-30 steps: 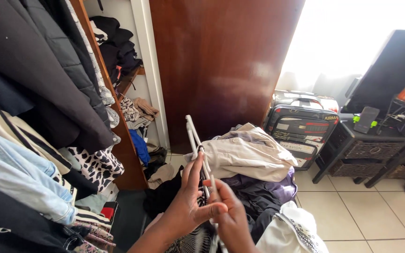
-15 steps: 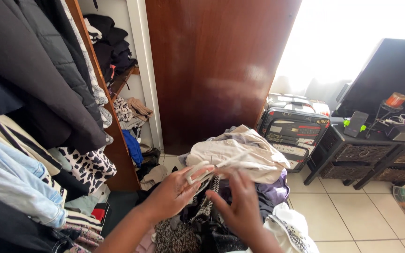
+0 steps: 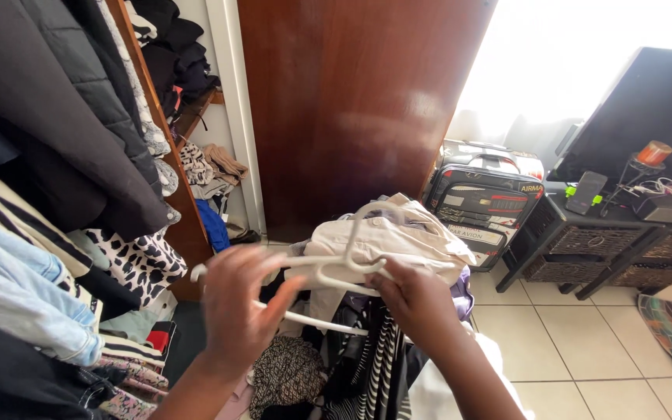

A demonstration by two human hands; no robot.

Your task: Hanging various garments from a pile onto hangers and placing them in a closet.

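Holding a white plastic hanger [image 3: 328,268] level between both hands, a person stands over a heap of clothes [image 3: 367,342] beside an open wardrobe. The left hand [image 3: 239,299] closes its fingers around the hanger's left arm, while the right hand [image 3: 414,299] grips the frame near its middle, just under the hook, which rises in front of a cream garment [image 3: 398,237] on top of the heap. The hanger itself is bare: nothing is threaded onto it yet, so the hanging of a piece from the heap looks to be at its start, with the choice of garment and the threading not yet done. Below the hands lie a black-and-white striped piece [image 3: 371,365], a dark speckled one [image 3: 285,377] and a purple fold at the heap's right edge, all unsorted. To the left, the wardrobe rail is already crowded with a dark padded jacket [image 3: 64,117], pale denim [image 3: 17,303] and a spotted print [image 3: 138,260], and folded things fill the shelves behind. Farther off, a wooden door [image 3: 351,101] stands open, a black suitcase [image 3: 480,198] rests on the tiled floor [image 3: 569,342], and a dark wicker counter [image 3: 608,241] carries a phone and cables before a bright window.
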